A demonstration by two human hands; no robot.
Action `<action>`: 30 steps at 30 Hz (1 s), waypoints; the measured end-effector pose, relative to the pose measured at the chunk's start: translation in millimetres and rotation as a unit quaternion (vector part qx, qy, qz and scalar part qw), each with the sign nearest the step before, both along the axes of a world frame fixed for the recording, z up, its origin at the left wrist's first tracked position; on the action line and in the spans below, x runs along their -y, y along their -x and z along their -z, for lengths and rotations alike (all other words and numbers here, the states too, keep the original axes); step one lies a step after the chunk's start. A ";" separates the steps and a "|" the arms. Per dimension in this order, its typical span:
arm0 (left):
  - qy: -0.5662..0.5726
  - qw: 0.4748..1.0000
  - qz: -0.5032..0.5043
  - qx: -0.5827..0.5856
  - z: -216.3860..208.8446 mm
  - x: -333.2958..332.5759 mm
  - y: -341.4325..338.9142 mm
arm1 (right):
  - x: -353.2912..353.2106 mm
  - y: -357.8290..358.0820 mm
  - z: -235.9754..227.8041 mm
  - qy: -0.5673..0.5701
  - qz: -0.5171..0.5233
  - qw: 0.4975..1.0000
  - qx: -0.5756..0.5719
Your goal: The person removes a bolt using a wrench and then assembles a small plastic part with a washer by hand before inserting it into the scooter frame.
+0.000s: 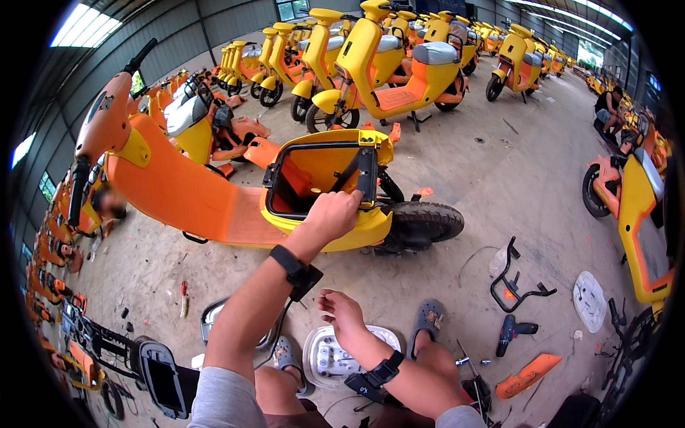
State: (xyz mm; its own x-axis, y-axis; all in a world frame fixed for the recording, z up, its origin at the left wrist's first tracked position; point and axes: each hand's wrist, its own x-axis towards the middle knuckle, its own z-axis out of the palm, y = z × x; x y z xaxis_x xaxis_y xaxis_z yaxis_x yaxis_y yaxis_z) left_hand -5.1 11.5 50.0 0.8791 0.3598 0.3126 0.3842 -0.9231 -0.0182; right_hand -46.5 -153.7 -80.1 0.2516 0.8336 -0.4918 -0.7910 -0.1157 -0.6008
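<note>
An orange and yellow scooter [235, 207] stands before me with its seat off and the yellow storage compartment [325, 171] exposed. My left hand [332, 215] is closed at the compartment's near right rim, beside a black bracket [367, 175]. Its fingertips are hidden, so what it grips cannot be made out. Lower down, between my knees, my right hand [342, 312] has its fingers bent toward one another; anything pinched there is too small to name. Below it, a white plastic tray [309, 354] holds several small metal parts.
On the floor to the right lie a black tubular rack [499, 282], a cordless drill [514, 334], an orange panel [528, 376] and a white plastic cover [591, 301]. A red-handled tool [184, 299] lies left. Yellow scooters [407, 78] stand behind; a person [610, 114] sits far right.
</note>
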 end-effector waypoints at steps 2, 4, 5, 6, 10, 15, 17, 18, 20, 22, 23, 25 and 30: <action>0.003 1.000 -0.002 0.001 4.0 -5.0 2.6 | 0.9 1.4 0.3 0.003 -0.001 1.000 -0.001; 0.044 0.999 0.011 0.021 -2.6 -1.3 5.2 | -0.5 0.6 -0.9 0.007 0.003 1.000 -0.005; 0.048 0.998 0.028 0.032 0.5 -3.7 5.6 | -0.7 -0.4 -1.0 0.010 0.006 1.000 -0.003; 0.050 0.997 0.042 0.043 2.1 -5.2 8.7 | -1.1 0.6 -1.8 0.013 0.004 1.000 -0.002; 0.047 0.998 0.028 0.030 4.5 -5.1 5.7 | -0.4 1.0 -5.0 0.015 0.006 1.000 0.003; 0.054 0.999 0.003 0.005 -0.3 -3.9 3.8 | 0.2 0.1 -4.1 0.012 -0.001 1.000 0.003; 0.061 0.998 0.017 0.014 -1.5 -4.1 6.7 | -0.7 0.4 -2.8 0.011 -0.001 1.000 0.000; 0.063 0.997 0.027 0.019 -1.9 -2.7 8.4 | -0.7 0.5 -1.3 0.011 0.000 1.000 -0.002; 0.062 0.997 0.035 0.019 -1.9 -1.6 6.9 | -0.6 0.2 -0.1 0.010 0.003 1.000 -0.002; 0.058 0.998 0.026 0.008 -1.0 -2.6 5.6 | -0.2 1.5 -1.4 0.010 0.005 1.000 0.001; 0.047 0.999 0.019 0.001 -0.2 -2.6 5.4 | -0.2 2.0 -2.1 0.010 0.005 1.000 0.002; 0.025 1.000 0.006 -0.011 0.1 -0.7 3.1 | 0.1 1.4 -3.1 0.010 0.007 1.000 0.003; 0.035 0.999 -0.005 -0.001 0.2 -3.8 4.3 | 0.8 0.8 -3.5 0.008 0.008 1.000 0.000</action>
State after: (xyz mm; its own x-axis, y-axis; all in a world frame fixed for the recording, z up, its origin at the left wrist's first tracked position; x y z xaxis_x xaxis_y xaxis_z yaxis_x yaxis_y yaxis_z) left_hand -9.5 15.2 49.8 0.8764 0.3891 0.2839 0.3929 -0.9184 0.0461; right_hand -47.3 -154.5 -76.6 0.2651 0.8212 -0.5053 -0.7930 -0.1124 -0.5987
